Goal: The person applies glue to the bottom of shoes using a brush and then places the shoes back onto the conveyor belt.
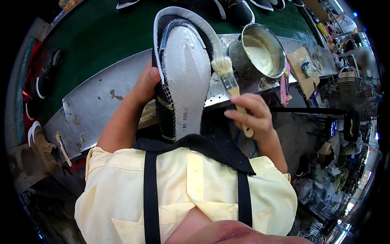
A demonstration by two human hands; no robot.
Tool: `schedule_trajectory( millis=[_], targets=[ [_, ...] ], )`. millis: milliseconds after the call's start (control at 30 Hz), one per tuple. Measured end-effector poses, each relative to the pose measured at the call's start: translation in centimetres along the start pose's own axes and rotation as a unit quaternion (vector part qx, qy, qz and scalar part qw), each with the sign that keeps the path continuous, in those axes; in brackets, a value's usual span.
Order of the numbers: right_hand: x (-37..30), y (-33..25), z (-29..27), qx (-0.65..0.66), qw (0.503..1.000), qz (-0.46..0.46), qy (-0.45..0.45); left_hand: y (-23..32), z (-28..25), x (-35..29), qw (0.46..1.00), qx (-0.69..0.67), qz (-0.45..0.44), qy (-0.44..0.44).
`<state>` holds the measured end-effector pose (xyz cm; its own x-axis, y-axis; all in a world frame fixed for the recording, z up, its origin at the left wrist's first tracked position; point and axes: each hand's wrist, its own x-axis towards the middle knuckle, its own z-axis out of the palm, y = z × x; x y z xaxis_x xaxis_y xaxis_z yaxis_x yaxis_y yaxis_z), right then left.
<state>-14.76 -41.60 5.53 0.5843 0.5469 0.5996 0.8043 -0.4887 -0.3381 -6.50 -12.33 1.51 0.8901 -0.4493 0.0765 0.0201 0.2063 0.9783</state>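
A black shoe (186,85) with yellow stitching stands before my chest, its pale, stitched-edged sole face turned toward me. Wet white paste shines at its toe end, inside a raised grey-white rim. My left hand (145,86) grips the shoe's left side, most of its fingers hidden behind. In my right hand (255,116), fingers closed round the wooden handle, is a flat paintbrush (230,83). Its whitish bristles are close to the shoe's right rim; whether they touch I cannot tell. Just beyond the brush, a tilted metal pot (240,63) holds creamy white paste (258,57).
A worn metal ledge (97,95) borders a green surface (97,38) carrying several dark shoes. At left lie a second brush (62,147) and a tan shoe piece (44,148). Cardboard (301,69) sits right of the pot, near a fan (347,95).
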Motion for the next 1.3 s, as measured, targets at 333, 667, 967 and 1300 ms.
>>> schedule_trajectory(
  millis=[333, 667, 967, 1300],
  targets=[
    [-2.1, -0.2, 1.0, -0.007, 0.999, 0.026, 0.022, -0.2, 0.1, -0.2, 0.999, -0.028, 0.016, 0.022],
    [-1.4, -1.0, -0.6, -0.004, 0.998, 0.039, 0.055, -0.2, 0.2, -0.2, 1.0, -0.02, 0.002, 0.001],
    [3.5, 2.6, -2.3, 0.155, 0.961, 0.096, 0.206, 0.4, 1.4, 0.8, 0.998, -0.005, 0.019, -0.063],
    [12.1, 5.0, 0.5, 0.301, 0.88, 0.134, 0.342, 1.1, 2.5, 1.4, 0.995, 0.008, 0.01, -0.095]
  ],
)
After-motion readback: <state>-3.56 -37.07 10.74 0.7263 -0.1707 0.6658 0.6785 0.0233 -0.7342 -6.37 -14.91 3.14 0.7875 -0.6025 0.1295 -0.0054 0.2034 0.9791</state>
